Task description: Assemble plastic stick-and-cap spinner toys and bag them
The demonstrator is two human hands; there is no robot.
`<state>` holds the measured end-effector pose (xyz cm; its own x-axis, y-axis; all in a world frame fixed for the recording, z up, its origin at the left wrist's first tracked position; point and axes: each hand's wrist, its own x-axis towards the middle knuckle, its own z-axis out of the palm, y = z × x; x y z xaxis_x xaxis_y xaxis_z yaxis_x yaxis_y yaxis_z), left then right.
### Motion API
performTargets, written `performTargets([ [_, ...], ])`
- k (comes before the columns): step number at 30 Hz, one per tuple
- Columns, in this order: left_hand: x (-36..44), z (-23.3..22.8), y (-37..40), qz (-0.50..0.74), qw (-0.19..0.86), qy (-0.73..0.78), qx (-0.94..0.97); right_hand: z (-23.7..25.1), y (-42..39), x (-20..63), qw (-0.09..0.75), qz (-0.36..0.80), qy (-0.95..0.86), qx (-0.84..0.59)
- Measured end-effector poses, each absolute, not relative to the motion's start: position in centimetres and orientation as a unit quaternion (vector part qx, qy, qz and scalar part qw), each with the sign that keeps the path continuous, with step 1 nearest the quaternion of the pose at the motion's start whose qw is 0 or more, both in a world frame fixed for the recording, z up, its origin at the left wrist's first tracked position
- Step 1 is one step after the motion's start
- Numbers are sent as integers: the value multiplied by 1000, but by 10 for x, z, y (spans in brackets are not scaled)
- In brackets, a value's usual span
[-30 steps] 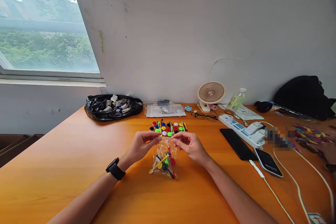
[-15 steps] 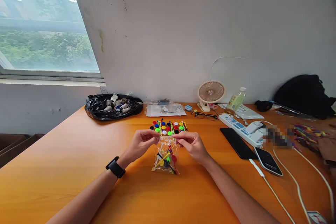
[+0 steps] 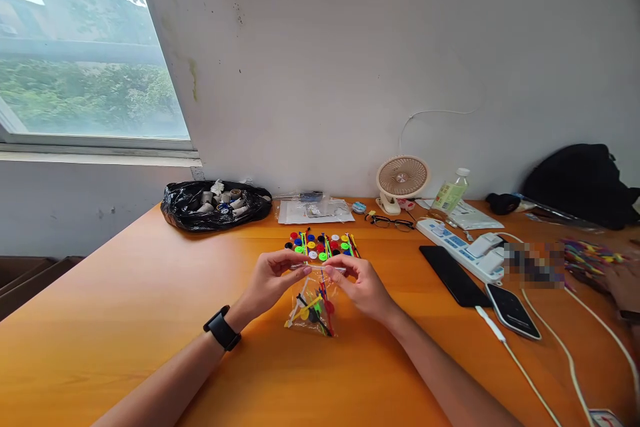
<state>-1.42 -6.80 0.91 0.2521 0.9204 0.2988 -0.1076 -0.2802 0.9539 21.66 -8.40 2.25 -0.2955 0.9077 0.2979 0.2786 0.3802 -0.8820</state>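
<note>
A clear plastic bag point(image 3: 314, 321) hangs between my hands, its top edge pinched on both sides. Inside it are several small coloured plastic sticks and discs in yellow, white, green, red and black. My left hand point(image 3: 273, 280) grips the left part of the top edge between thumb and fingers; a black watch is on that wrist. With thumb and forefinger, my right hand point(image 3: 361, 285) pinches the same edge near the middle. Just beyond my fingers lie rows of coloured discs point(image 3: 313, 255) and thin sticks on the table.
A black bag point(image 3: 183, 210) of grey rolls stands back left. Behind are white papers point(image 3: 315, 213), a small fan point(image 3: 401, 180), glasses point(image 3: 390, 221) and a bottle point(image 3: 450, 195). A power strip point(image 3: 450, 243), phones and cables lie right, near another person's hand point(image 3: 623, 287).
My fingertips have moved closer together along the bag's top edge and slightly lower. The bag has shifted a little left. At far right, the other person's hand has moved slightly.
</note>
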Motion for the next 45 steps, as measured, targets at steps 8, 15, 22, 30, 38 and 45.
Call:
performTargets([
  [8,-14,19,-76,398,459,321,726,29,-93,210,409,363,-734,-401],
  [15,-12,13,-74,386,449,328,736,24,-94,210,348,405,-741,-408],
  [22,-19,16,-65,349,513,364,694,22,-89,219,324,409,-736,-432],
  [30,-32,19,-55,332,534,362,688,32,-85,230,316,499,-698,-405],
  [38,-37,24,-53,314,538,347,701,35,-82,235,317,491,-707,-398],
  [45,-75,61,-53,284,399,408,771,46,-55,287,503,340,-641,-470],
])
